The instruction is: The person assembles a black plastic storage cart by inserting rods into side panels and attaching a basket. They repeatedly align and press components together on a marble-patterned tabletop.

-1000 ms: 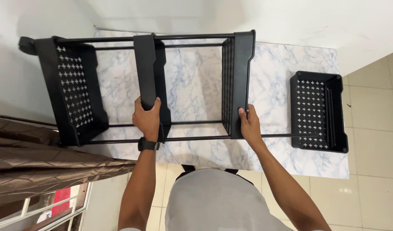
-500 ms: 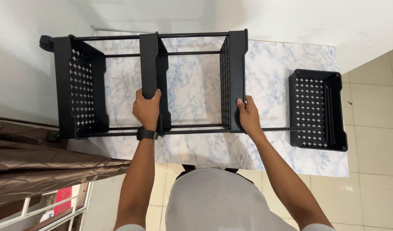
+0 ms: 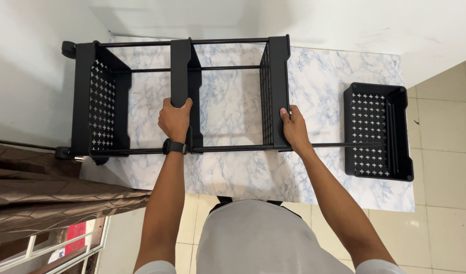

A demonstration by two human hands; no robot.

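A black plastic trolley rack (image 3: 101, 101) lies on its side on a marble-patterned table (image 3: 324, 101). Three perforated baskets are joined by thin black rods. My left hand (image 3: 175, 119) grips the rim of the middle basket (image 3: 181, 71); a black watch sits on that wrist. My right hand (image 3: 295, 129) grips the near corner of the right-hand basket (image 3: 276, 91). A loose fourth black basket (image 3: 377, 132) lies flat on the table to the right, with a rod end reaching toward it.
A white wall runs behind the table. Small caster wheels (image 3: 68, 49) stick out at the rack's left end. Brown curtain (image 3: 45, 187) hangs at lower left above a window grille. Beige floor tiles (image 3: 441, 152) lie to the right and below.
The rack has rolled toward me, so its baskets now show their open sides more squarely. Both hands stayed on the same baskets and shifted slightly with them.
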